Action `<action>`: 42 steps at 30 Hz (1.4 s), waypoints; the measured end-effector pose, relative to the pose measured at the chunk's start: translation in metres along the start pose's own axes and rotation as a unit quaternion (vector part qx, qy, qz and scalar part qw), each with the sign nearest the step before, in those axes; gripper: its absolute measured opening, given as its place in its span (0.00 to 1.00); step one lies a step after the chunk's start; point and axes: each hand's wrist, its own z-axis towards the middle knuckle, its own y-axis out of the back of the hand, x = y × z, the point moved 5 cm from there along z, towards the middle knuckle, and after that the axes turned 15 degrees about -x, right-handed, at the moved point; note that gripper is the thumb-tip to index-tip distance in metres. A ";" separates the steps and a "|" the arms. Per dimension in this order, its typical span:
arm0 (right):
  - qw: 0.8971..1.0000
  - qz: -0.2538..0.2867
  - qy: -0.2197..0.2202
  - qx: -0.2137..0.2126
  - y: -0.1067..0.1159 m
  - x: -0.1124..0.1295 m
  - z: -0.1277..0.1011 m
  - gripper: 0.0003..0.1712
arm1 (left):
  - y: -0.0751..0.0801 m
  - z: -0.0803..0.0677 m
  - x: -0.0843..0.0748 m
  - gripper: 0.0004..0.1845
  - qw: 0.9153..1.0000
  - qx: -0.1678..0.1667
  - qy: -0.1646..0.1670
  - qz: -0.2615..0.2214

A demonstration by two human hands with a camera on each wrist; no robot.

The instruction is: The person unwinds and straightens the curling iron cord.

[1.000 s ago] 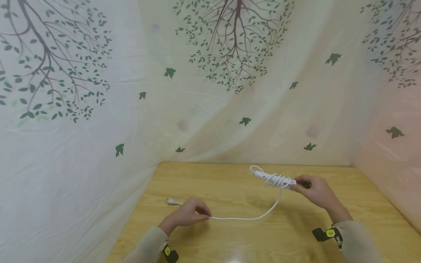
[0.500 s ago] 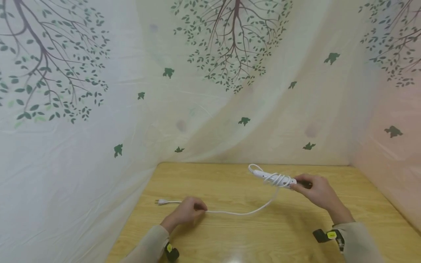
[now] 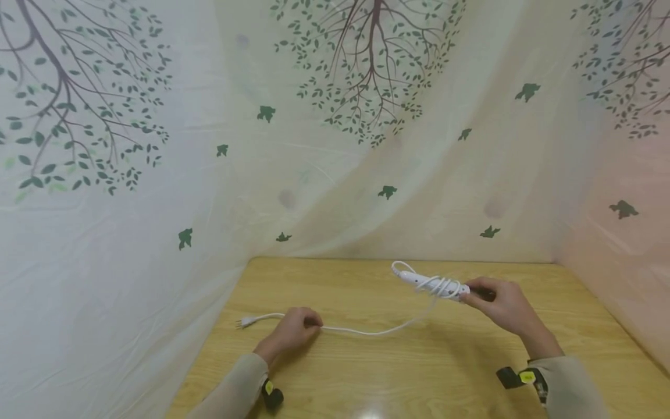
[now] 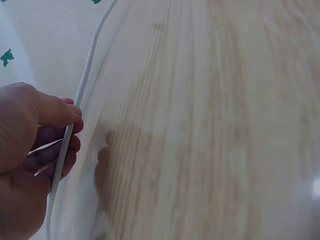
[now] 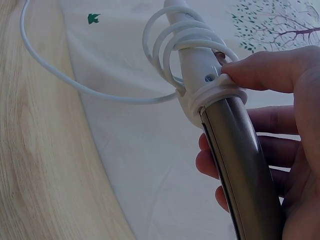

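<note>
My right hand (image 3: 505, 305) holds a curling iron (image 5: 242, 160) above the table, its thumb at the collar between the dark metallic barrel and the white handle (image 3: 410, 278). Several loops of white cord (image 5: 197, 34) wind around that handle. From the loops, the loose cord (image 3: 366, 333) runs left to my left hand (image 3: 293, 333), which pinches it between thumb and fingers. Beyond that hand, the cord ends in a white two-pin plug (image 3: 247, 322) at the left. In the head view the right hand mostly hides the barrel.
The wooden table (image 3: 398, 378) spreads beneath both hands. Pale sheeting (image 3: 335, 221) printed with trees and birds hangs behind the table and along both sides. A wrist camera (image 3: 272, 397) sits on the left sleeve and another camera (image 3: 509, 377) on the right.
My left hand has moved left and slightly away from me, pulling the cord. The plug has shifted left with it, and the hanging cord is straighter. The right hand has barely moved.
</note>
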 end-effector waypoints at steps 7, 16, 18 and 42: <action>1.000 0.012 0.002 -0.003 0.002 0.005 0.001 0.20 | 0.007 -0.001 0.009 0.06 0.999 -0.029 -0.002 0.017; 1.000 0.011 0.001 -0.002 0.002 0.009 0.000 0.19 | 0.012 0.000 0.013 0.04 0.998 -0.035 0.014 0.043; 1.000 0.013 0.006 -0.005 0.001 0.009 -0.001 0.19 | 0.012 0.001 0.013 0.04 0.998 -0.035 0.016 0.043; 1.000 0.018 0.023 -0.006 0.001 0.013 0.000 0.18 | 0.010 0.006 0.009 0.04 0.998 -0.018 0.014 0.050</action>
